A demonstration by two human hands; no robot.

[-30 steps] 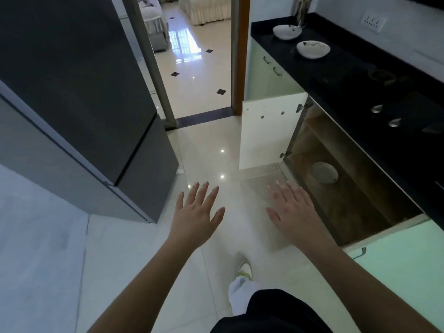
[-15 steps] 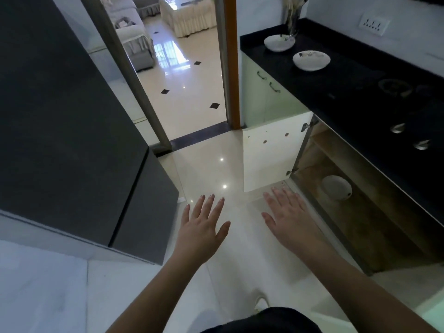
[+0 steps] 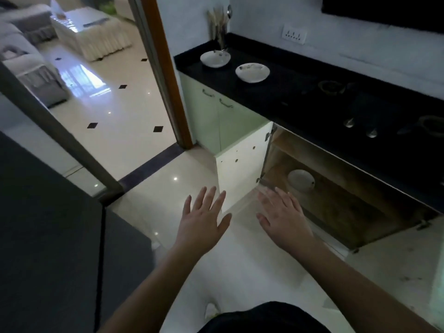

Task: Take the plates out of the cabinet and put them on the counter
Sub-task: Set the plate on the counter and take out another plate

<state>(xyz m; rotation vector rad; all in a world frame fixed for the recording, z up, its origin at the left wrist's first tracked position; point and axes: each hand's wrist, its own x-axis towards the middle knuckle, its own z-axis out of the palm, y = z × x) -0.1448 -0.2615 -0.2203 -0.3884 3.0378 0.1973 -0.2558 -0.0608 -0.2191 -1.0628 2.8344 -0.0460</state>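
Observation:
Two white plates stand on the black counter: one at the far left corner, another just right of it. A third white plate lies on the wooden floor of the open lower cabinet. My left hand and my right hand hover above the floor with fingers spread, holding nothing. The right hand is just in front of the cabinet opening, a short way from the plate inside.
The cabinet's white door swings out toward the floor beside my left hand. A dark refrigerator fills the left. A hob with knobs occupies the counter's right. A utensil holder stands in the corner. A doorway opens to a tiled room.
The view has lifted and swung right, showing more of the counter. Both hands stay spread and empty, now closer to the cabinet door and opening.

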